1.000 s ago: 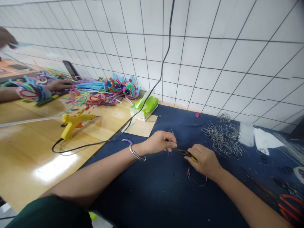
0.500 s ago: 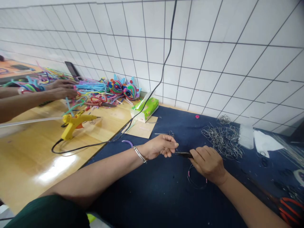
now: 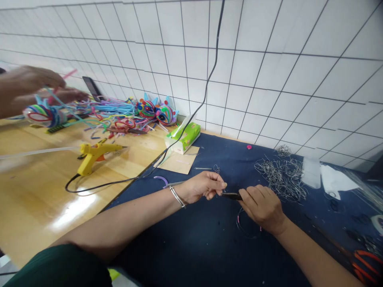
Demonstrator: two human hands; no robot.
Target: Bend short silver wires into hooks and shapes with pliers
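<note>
Pliers (image 3: 231, 196), in the head view, lie over the dark surface (image 3: 194, 247), long axis nearly level, tip toward nine o'clock. The right hand (image 3: 261, 207) wraps its fingers round them; the left hand (image 3: 206, 185) pinches narrow, apparently on a wire piece (image 3: 218, 194) too small to tell clearly. The step looks like gripping or bending it; next calls for a steady pinch.
</note>
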